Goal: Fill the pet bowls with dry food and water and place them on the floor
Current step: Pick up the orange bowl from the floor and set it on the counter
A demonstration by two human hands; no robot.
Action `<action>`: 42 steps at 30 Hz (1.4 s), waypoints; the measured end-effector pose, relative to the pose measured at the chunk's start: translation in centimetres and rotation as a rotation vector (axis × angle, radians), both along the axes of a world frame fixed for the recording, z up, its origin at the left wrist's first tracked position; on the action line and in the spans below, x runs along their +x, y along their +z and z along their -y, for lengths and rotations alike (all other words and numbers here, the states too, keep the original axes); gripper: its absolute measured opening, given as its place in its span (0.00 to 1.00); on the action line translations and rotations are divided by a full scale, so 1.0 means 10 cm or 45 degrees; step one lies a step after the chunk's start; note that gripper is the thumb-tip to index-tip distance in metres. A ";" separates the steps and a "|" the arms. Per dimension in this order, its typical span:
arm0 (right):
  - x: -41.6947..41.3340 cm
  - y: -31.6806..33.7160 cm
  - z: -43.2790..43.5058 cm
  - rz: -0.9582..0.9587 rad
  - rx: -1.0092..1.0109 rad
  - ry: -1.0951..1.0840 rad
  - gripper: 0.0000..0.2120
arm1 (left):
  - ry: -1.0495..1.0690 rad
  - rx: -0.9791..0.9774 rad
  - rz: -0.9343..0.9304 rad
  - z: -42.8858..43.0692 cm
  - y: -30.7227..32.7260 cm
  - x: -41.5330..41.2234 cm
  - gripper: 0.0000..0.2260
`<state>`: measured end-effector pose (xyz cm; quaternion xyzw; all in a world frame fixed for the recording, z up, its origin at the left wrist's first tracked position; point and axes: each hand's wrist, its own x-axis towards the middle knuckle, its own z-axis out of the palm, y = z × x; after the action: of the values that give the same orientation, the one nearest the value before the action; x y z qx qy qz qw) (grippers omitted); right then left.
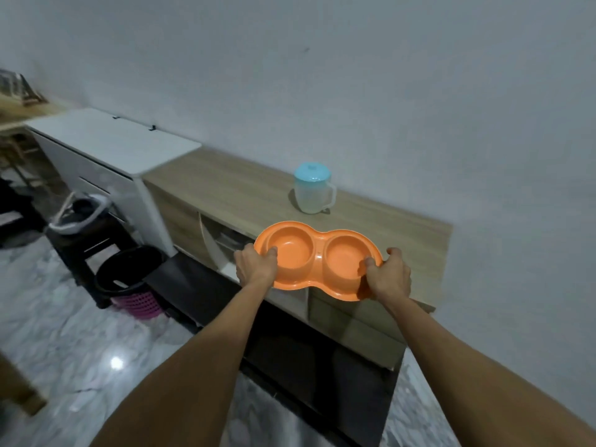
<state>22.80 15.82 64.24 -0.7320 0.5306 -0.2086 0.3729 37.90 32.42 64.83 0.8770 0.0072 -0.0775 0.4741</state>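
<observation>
1. At the centre: an orange double pet bowl [318, 251], one moulded piece with two round wells side by side, both dry and empty.
2. Held roughly level at the front edge of a wooden cabinet top [238, 188], partly overhanging it; resting on the wood or lifted just clear, impossible to tell.
3. Gripped at its left end by the left hand [254, 266]: thumb hooked over the rim into the left well, other fingers hidden beneath.
4. Gripped at its right end by the right hand [388, 279]: thumb pressed on the rim of the right well, index finger curled round the end, remaining fingers tucked underneath.
5. Bare forearms stretched forward from the bottom of the view.
6. Behind the bowl, farther back on the same top and not touching it: a translucent jug [311, 196], upright, handle to the right, capped with a light blue lid [312, 171]; contents not clear enough to tell.
7. Under the top: open compartments and closed wooden fronts.
8. To the left, set against the wooden unit: a white cabinet [113, 137], slightly taller.
9. Farther left: a dark stool [96, 240] bearing a grey-rimmed basket [79, 209]; just beside it, a black bin [129, 269] touching a pink lattice basket [138, 303].
10. All around: a glossy pale marbled floor [80, 333] and a plain grey-white wall [322, 75].
</observation>
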 end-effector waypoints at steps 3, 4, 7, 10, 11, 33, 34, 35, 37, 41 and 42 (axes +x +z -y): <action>0.52 -0.06 -0.07 0.003 0.003 0.037 0.30 | 0.013 0.011 0.017 -0.09 -0.03 0.53 0.22; 0.69 -0.08 -0.08 0.001 0.013 0.037 0.30 | 0.022 0.011 0.017 -0.11 -0.06 0.71 0.21; 1.25 -0.18 -0.09 0.010 0.036 0.048 0.29 | 0.039 0.008 0.017 -0.10 -0.14 1.27 0.22; 1.84 -0.26 -0.04 -0.022 0.049 0.068 0.29 | 0.073 0.013 0.000 -0.07 -0.19 1.81 0.21; 2.02 -0.28 -0.04 -0.038 0.057 0.071 0.28 | 0.078 0.015 -0.005 -0.07 -0.20 1.98 0.21; 4.66 -0.65 0.34 -0.190 0.101 -0.273 0.19 | -0.371 0.096 -0.184 0.65 -0.63 4.97 0.22; 4.68 -0.66 0.36 -0.202 0.096 -0.305 0.19 | -0.408 0.115 -0.205 0.71 -0.65 5.03 0.23; 4.71 -0.68 0.38 -0.209 0.090 -0.335 0.19 | -0.452 0.144 -0.211 0.77 -0.68 5.10 0.23; 4.78 -0.73 0.42 -0.222 0.076 -0.400 0.19 | -0.515 0.219 -0.221 0.88 -0.76 5.25 0.25; 4.81 -0.83 0.45 -0.261 0.050 -0.468 0.19 | -0.581 0.212 -0.272 0.99 -0.80 5.30 0.19; 4.81 -0.85 0.45 -0.269 0.040 -0.470 0.19 | -0.584 0.182 -0.318 1.00 -0.81 5.30 0.18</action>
<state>70.94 11.37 55.69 -0.6344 0.6950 -0.1870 0.2820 90.94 22.38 56.72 0.8705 -0.1279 -0.2897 0.3766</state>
